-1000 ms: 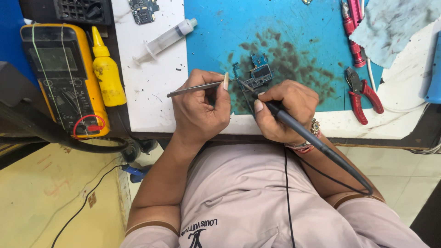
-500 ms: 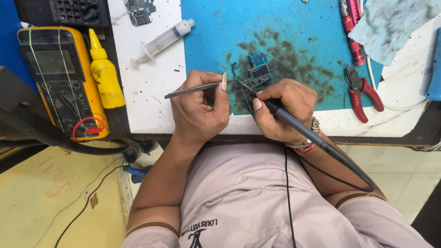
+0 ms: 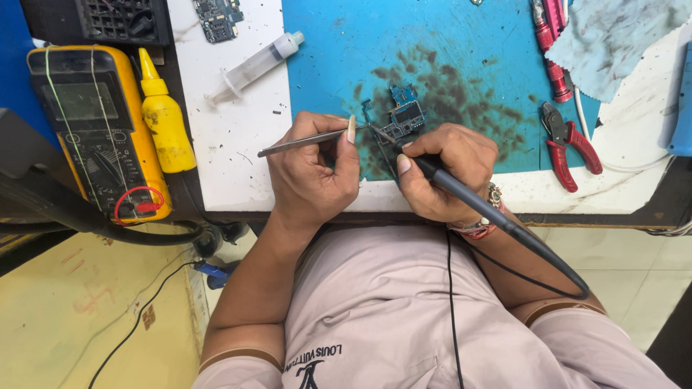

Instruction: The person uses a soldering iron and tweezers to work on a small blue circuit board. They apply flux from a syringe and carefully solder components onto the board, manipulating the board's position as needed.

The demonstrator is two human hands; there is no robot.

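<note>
My left hand (image 3: pixel 311 173) grips thin metal tweezers (image 3: pixel 299 142), their tips reaching toward a small blue circuit board (image 3: pixel 404 115). The board lies on a stained blue mat (image 3: pixel 432 43). My right hand (image 3: pixel 445 169) holds a black soldering iron (image 3: pixel 497 216) like a pen, its tip touching the board's left edge. The iron's black cord runs down over my lap. Both hands rest at the bench's front edge.
A yellow multimeter (image 3: pixel 97 126) and a yellow squeeze bottle (image 3: pixel 164 115) stand at the left. A syringe (image 3: pixel 254 65) and another circuit board (image 3: pixel 218 16) lie on the white bench top. Red-handled cutters (image 3: pixel 569 140), a red screwdriver (image 3: pixel 551 50) and a cloth (image 3: pixel 613 39) lie at the right.
Both hands and their tools stay on the board; only slight shifts of the view show.
</note>
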